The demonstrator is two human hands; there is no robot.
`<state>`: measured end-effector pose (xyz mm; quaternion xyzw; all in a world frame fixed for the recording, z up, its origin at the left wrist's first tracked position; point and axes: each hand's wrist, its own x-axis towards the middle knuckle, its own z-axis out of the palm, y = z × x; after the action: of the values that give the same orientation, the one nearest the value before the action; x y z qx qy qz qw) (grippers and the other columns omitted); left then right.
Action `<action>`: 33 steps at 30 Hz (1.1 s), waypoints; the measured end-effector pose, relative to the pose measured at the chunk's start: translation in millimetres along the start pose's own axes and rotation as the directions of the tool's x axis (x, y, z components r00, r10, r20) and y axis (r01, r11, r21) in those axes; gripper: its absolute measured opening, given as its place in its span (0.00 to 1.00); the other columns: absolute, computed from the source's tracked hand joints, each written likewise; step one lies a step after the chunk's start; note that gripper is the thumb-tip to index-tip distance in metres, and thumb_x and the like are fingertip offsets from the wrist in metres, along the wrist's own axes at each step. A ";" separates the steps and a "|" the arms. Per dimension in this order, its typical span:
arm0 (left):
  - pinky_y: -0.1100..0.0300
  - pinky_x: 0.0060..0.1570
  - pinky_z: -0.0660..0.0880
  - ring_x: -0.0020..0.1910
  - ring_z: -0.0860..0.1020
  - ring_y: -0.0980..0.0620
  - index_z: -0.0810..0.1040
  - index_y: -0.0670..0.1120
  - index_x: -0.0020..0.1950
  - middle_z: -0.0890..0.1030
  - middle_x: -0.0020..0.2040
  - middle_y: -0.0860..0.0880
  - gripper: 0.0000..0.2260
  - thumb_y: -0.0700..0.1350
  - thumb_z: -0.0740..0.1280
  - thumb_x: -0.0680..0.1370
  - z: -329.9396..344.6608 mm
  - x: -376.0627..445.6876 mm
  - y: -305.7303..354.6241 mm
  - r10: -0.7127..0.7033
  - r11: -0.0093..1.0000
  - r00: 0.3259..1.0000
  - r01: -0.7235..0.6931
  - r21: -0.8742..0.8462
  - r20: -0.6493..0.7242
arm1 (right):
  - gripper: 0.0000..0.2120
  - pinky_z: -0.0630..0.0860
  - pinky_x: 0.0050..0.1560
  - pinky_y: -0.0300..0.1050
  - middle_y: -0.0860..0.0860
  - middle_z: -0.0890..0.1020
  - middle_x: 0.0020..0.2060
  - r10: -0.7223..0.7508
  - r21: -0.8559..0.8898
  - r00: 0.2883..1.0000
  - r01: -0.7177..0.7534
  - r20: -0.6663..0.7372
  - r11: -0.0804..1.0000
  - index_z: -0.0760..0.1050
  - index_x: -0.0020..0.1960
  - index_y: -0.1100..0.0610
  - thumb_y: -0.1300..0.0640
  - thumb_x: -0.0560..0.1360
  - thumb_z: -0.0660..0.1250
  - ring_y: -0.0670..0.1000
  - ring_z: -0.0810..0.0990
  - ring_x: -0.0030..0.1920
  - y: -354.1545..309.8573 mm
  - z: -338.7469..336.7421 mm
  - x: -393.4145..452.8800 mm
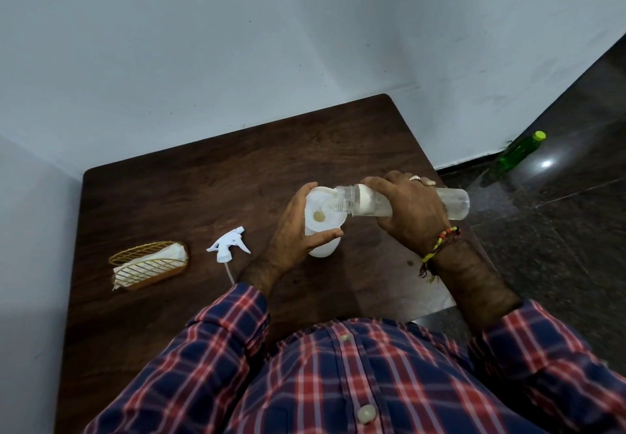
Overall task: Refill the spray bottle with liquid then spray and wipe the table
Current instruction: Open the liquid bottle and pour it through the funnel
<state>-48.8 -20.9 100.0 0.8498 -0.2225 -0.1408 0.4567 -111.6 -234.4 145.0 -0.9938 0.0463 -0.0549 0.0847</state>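
Dark table [203, 179]: right hand [411, 208] grips clear bottle [454, 205] sideways, mouth over the funnel [323, 210] (left hand [298, 234] clasping spray bottle [321, 247]).

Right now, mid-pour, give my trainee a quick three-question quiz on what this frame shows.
1. True or false: the spray trigger head is screwed onto the white bottle.
2. Which hand tips the clear bottle over the funnel? A) left B) right C) neither
3. Fill in: the gold wire holder on the table holds white ____.

Key
1. False: it lies on the table, left of the white bottle.
2. B: the right hand tips it; the left hand steadies the white bottle.
3. Napkins.
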 end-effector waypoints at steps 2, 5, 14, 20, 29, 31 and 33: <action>0.83 0.58 0.60 0.65 0.66 0.63 0.61 0.45 0.76 0.68 0.71 0.51 0.42 0.50 0.79 0.68 0.1 -0.1 -0.2 -0.002 1.000 1.000 0.002 -0.011 0.001 | 0.31 0.75 0.56 0.58 0.52 0.81 0.53 0.006 0.012 1.000 -0.006 0.006 1.000 0.74 0.67 0.46 0.55 0.66 0.78 0.58 0.81 0.52 -1.0 0.2 -0.7; 0.82 0.57 0.61 0.63 0.67 0.62 0.61 0.46 0.75 0.69 0.68 0.54 0.43 0.49 0.80 0.66 -1.4 -1.5 0.0 -0.005 0.999 1.000 0.005 -0.039 0.002 | 0.30 0.76 0.55 0.58 0.51 0.81 0.52 0.009 0.017 1.000 -0.009 0.008 1.000 0.74 0.67 0.46 0.55 0.66 0.77 0.58 0.82 0.51 -2.2 0.7 -1.5; 0.60 0.65 0.68 0.66 0.69 0.54 0.62 0.46 0.75 0.70 0.70 0.50 0.46 0.50 0.82 0.63 -4.3 0.0 0.7 -0.009 0.999 0.999 0.011 -0.045 0.033 | 0.30 0.77 0.55 0.59 0.52 0.81 0.53 0.013 0.033 1.000 -0.013 0.000 0.999 0.74 0.67 0.47 0.55 0.67 0.77 0.58 0.81 0.51 -3.3 -4.0 -1.2; 0.62 0.63 0.69 0.65 0.69 0.56 0.62 0.47 0.75 0.70 0.69 0.52 0.44 0.52 0.81 0.65 -4.0 0.7 -1.3 -0.014 0.999 0.999 0.015 -0.045 0.028 | 0.31 0.75 0.57 0.58 0.51 0.81 0.54 0.010 0.009 1.000 -0.010 0.019 1.000 0.73 0.68 0.46 0.55 0.67 0.77 0.57 0.81 0.53 -4.2 -3.7 -1.7; 0.59 0.63 0.71 0.64 0.70 0.58 0.62 0.49 0.74 0.70 0.66 0.56 0.42 0.52 0.80 0.66 -6.2 3.0 -3.7 -0.011 0.999 0.999 0.013 -0.047 0.034 | 0.30 0.74 0.58 0.59 0.52 0.81 0.55 -0.005 -0.002 1.000 0.005 0.029 1.000 0.73 0.68 0.47 0.54 0.68 0.77 0.58 0.81 0.55 -5.7 -5.7 -0.3; 0.57 0.64 0.72 0.65 0.70 0.56 0.62 0.49 0.74 0.70 0.66 0.56 0.42 0.53 0.80 0.66 -6.4 2.9 -4.5 -0.005 0.999 0.999 0.006 -0.043 0.038 | 0.30 0.74 0.59 0.59 0.52 0.81 0.56 -0.007 0.004 0.999 0.007 0.035 1.000 0.72 0.68 0.47 0.54 0.68 0.77 0.58 0.81 0.55 -6.2 -7.1 0.1; 0.54 0.65 0.72 0.65 0.70 0.55 0.62 0.49 0.74 0.70 0.67 0.54 0.43 0.54 0.80 0.65 -6.3 2.9 -5.3 0.000 0.999 0.999 0.002 -0.039 0.041 | 0.29 0.74 0.58 0.58 0.52 0.81 0.55 -0.012 0.001 0.999 0.012 0.036 1.000 0.73 0.68 0.47 0.54 0.69 0.76 0.58 0.80 0.55 -6.8 -8.2 0.1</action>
<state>-42.2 -15.3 98.9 0.8378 -0.2286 -0.1629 0.4683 -111.8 -229.1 154.3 -0.9949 0.0390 -0.0377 0.0855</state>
